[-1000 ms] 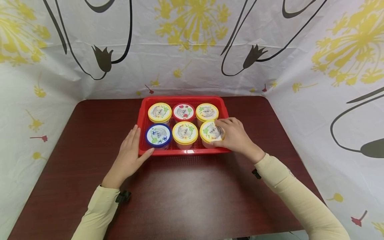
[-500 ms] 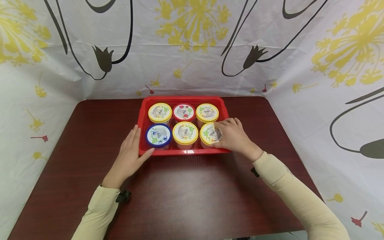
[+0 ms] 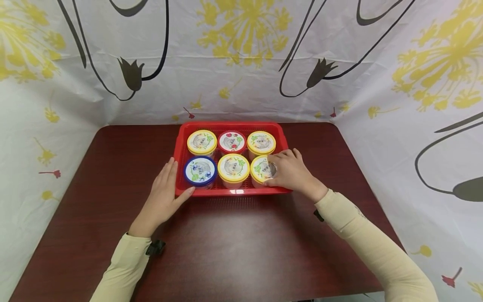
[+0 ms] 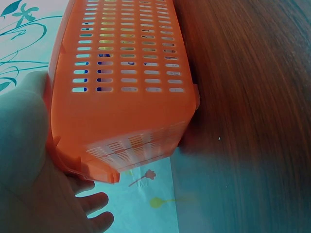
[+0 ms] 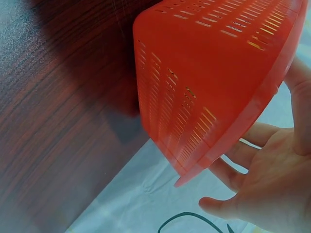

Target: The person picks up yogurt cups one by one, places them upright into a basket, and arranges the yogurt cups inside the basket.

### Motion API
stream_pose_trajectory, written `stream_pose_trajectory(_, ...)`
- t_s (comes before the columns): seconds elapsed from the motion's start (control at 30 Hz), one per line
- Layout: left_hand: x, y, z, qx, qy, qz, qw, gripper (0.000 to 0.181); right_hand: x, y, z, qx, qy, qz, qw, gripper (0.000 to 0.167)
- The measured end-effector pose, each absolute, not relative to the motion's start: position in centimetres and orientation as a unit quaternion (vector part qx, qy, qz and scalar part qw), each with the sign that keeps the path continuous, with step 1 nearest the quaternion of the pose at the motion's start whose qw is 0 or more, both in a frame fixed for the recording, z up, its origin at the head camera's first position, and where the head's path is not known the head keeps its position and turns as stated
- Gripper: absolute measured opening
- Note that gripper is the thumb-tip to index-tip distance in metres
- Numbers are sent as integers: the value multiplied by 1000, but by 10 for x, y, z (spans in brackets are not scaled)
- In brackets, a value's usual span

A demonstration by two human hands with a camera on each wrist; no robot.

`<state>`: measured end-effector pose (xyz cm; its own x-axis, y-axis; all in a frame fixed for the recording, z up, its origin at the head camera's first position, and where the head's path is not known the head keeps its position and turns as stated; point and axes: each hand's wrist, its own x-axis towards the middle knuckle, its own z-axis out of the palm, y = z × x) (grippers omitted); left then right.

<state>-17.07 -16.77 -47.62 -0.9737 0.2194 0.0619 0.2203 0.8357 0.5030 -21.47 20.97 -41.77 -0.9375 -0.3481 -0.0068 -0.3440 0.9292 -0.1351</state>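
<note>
A red plastic basket (image 3: 230,191) with slotted sides stands on the table, holding several lidded tubs in two rows. My right hand (image 3: 292,171) reaches over its right side and grips the front-right yellow-lidded tub (image 3: 260,169), with the thumb at the front and fingers at the back. Part of that lid is under the hand. My left hand (image 3: 160,197) rests against the basket's front-left corner, its fingers straight along the left side and the thumb on the front rim. Beside that thumb sits a blue-lidded tub (image 3: 200,170). Another yellow-lidded tub (image 3: 233,167) stands between these two.
Behind them are two yellow-lidded tubs, left (image 3: 202,141) and right (image 3: 261,142), with a red-lidded tub (image 3: 232,141) between. The dark brown table (image 3: 241,247) extends around the basket. A patterned white cloth (image 3: 226,92) hangs behind and at both sides.
My right hand has shifted the front-right yellow-lidded tub slightly left, towards the middle front tub. My left hand has stayed at the basket's corner.
</note>
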Motion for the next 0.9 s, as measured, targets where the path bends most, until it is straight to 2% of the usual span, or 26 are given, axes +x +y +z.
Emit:
stream_pose_trajectory(0.47, -175, -163, -474, -113, -959, -261, -3, 105, -227, 211, -412, -170, 981, -65, 65, 75)
stream_pose_trajectory(0.63, -175, -162, -472, -122, -961, -248, -4, 105, -228, 211, -406, -178, 979, -55, 80, 78)
stream_pose_trajectory(0.9, -185, -168, -453, -134, -970, -203, -10, 95, -235, 212, -367, -184, 980, -23, 76, 73)
